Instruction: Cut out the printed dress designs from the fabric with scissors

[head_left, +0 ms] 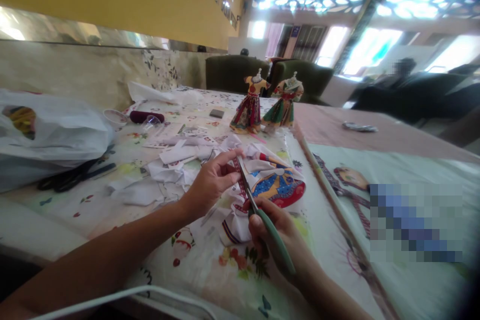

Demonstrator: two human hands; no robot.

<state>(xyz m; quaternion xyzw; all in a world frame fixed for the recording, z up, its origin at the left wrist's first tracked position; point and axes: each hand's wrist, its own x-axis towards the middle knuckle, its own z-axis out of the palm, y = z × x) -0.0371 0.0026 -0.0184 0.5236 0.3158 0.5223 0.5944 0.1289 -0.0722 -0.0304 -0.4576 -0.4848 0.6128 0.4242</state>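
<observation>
My right hand (275, 232) is closed around the green handle of a pair of scissors (272, 237), whose metal blades point up and away from me. Between the fingers of my left hand (215, 180) is a narrow red patterned fabric strip (240, 180), pinched near its top end. The blades lie along this strip, close to my left fingertips. Just beyond my right hand lies a blue, yellow and red printed fabric piece (279, 187). Below the blades sits a crumpled white piece with a striped edge (234, 227). White scraps (172, 165) are heaped beside my left hand.
Two small dressed figures, one in a maroon skirt (249, 112) and one in green (283, 107), stand at the back. A white plastic bag (48, 135) and black-handled scissors (69, 177) are at left. A white cable (150, 290) crosses the front edge. Trim pieces (350, 180) lie at right.
</observation>
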